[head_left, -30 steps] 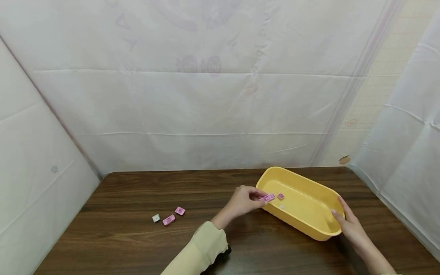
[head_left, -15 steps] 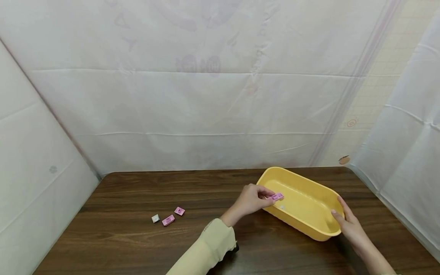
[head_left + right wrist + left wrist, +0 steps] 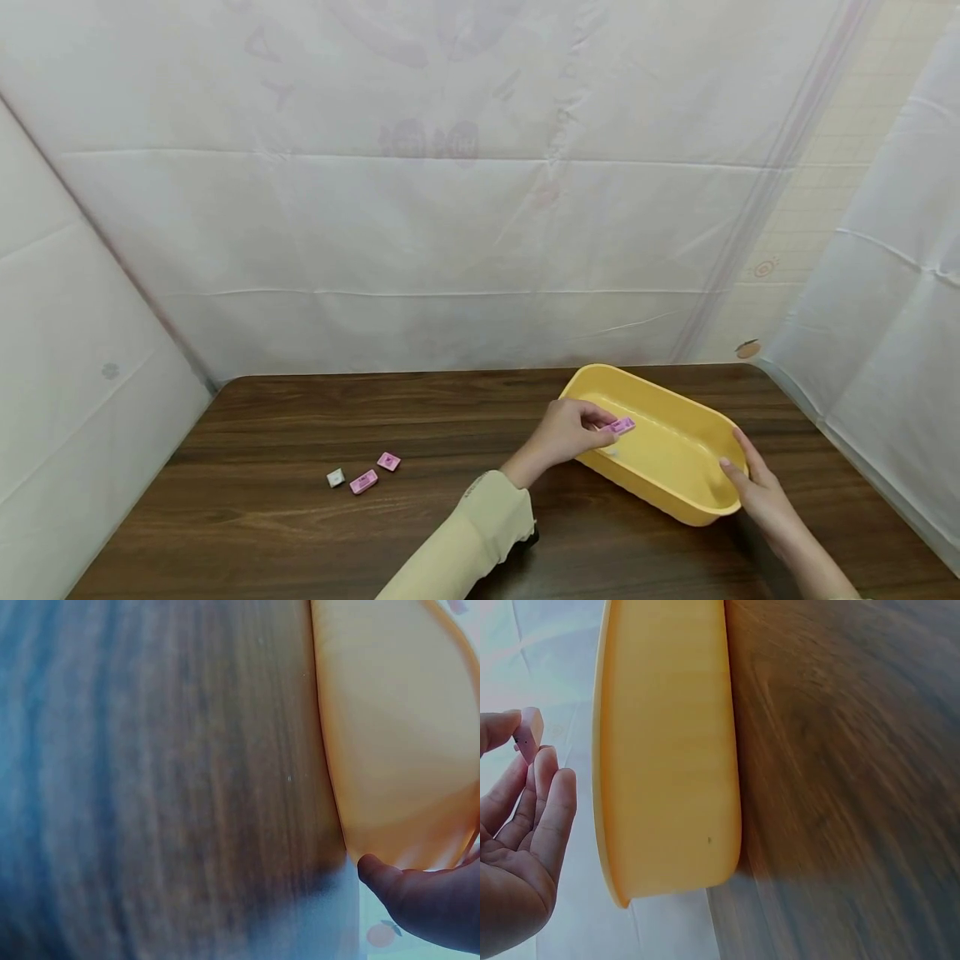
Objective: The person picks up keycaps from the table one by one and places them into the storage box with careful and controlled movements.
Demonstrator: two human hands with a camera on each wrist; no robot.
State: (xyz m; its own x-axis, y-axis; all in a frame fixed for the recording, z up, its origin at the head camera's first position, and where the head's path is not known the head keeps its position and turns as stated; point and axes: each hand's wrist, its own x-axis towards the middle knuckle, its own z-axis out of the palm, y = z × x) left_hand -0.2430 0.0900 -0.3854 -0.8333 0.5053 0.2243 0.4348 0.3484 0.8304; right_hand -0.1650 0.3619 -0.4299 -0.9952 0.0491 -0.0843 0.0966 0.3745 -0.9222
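Over the near left rim of a yellow plastic tub, my left hand pinches a long pink keycap between thumb and fingertips. In the left wrist view, the wedge-shaped keycap shows at the fingertips, beyond the tub's rim. A small white keycap lies inside the tub, close under the hand. My right hand grips the tub's right end, fingers along the rim. One digit presses its outer wall in the right wrist view.
On the dark wooden table, left of the tub, lie a white keycap, a long pink keycap and a smaller pink keycap. A pale printed curtain hangs behind the table's back edge.
My left hand has carried the long pink keycap rightward, farther over the tub. A small pink keycap in the tub is now hidden behind it. My right hand keeps its grip.
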